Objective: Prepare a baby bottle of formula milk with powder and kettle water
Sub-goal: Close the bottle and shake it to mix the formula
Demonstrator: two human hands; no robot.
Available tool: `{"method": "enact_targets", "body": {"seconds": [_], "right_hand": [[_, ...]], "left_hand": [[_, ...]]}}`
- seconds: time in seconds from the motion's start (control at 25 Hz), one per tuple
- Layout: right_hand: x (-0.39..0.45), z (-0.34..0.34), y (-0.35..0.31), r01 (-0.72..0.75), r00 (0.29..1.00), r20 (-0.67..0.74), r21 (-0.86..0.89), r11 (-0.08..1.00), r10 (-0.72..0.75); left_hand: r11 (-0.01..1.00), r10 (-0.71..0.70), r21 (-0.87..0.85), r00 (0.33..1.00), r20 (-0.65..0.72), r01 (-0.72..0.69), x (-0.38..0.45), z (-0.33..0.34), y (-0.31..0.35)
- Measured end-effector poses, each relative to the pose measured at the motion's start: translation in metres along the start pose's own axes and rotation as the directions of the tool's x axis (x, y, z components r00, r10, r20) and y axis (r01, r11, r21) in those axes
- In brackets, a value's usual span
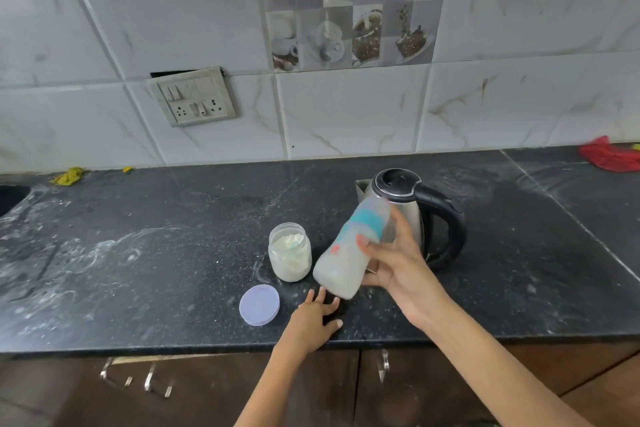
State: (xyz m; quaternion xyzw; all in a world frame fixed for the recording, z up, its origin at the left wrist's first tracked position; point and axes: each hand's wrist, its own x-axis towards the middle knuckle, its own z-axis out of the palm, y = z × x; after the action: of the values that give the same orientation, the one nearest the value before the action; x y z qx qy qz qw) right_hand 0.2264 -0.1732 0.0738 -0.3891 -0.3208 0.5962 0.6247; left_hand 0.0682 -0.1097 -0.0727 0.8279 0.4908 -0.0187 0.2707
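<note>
A person's right hand [391,263] clamps its fingers around the middle of a baby bottle [349,250], held tilted in the air just in front of the steel kettle [412,215] on a dark stone counter [173,253]. The bottle looks cloudy white along its whole length, and its outline is blurred, which suggests that powder and water are already inside and that mixing is under way; whether a teat or cap is fitted cannot be made out. The left hand [317,315] rests flat on the counter below the bottle's base, fingers spread and holding nothing. Just left of the kettle stands the powder jar [290,253], clear, squat and round-shouldered, roughly half full of pale fine powder and still uncovered. Its lid [259,304], a flat lilac disc, lies on the counter nearer the edge than the jar. The kettle is brushed metal with a glossy black lid and looped handle, its spout pointing away from the handle. White dust and swirled smears mark the speckled counter to the kettle's left. By this showing, what remains is probably finishing the mix and closing the jar.
</note>
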Motion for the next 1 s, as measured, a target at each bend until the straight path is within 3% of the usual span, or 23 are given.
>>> {"method": "enact_targets", "body": {"seconds": [0.08,0.2,0.36,0.48,0.64,0.76,0.92,1.0], "right_hand": [[-0.001,-0.006,0.0,0.042,0.999,-0.037,0.063,0.997,-0.04],[-0.004,-0.009,0.0,-0.016,1.0,0.009,-0.067,0.998,0.017],[-0.002,-0.011,0.001,0.049,0.996,-0.071,0.059,0.997,-0.045],[-0.008,-0.008,0.007,-0.039,0.999,0.02,-0.121,0.992,0.042],[-0.007,-0.019,0.001,0.06,0.994,-0.089,0.047,0.997,-0.055],[-0.015,-0.018,0.004,-0.051,0.999,-0.003,-0.173,0.984,0.052],[-0.015,-0.025,0.0,0.029,0.996,-0.084,-0.061,0.998,-0.034],[-0.02,-0.022,0.002,-0.043,0.999,0.004,-0.204,0.978,0.045]], "left_hand": [[1.0,-0.001,0.009,1.0,-0.006,0.002,0.003,0.003,-0.003],[0.997,-0.034,-0.071,0.998,-0.052,0.03,0.003,0.008,-0.001],[0.998,-0.019,-0.06,0.999,-0.047,0.016,0.005,0.01,-0.005],[0.977,-0.071,-0.207,0.991,-0.11,0.047,0.004,0.01,-0.005],[0.995,-0.009,-0.101,0.998,-0.07,0.002,0.005,0.013,-0.006],[0.989,-0.014,-0.149,0.993,-0.12,-0.004,0.002,0.018,-0.006],[0.995,0.026,-0.09,0.993,-0.119,-0.037,0.001,0.025,-0.009],[0.985,0.016,-0.168,0.987,-0.157,-0.043,0.001,0.027,-0.007]]}}
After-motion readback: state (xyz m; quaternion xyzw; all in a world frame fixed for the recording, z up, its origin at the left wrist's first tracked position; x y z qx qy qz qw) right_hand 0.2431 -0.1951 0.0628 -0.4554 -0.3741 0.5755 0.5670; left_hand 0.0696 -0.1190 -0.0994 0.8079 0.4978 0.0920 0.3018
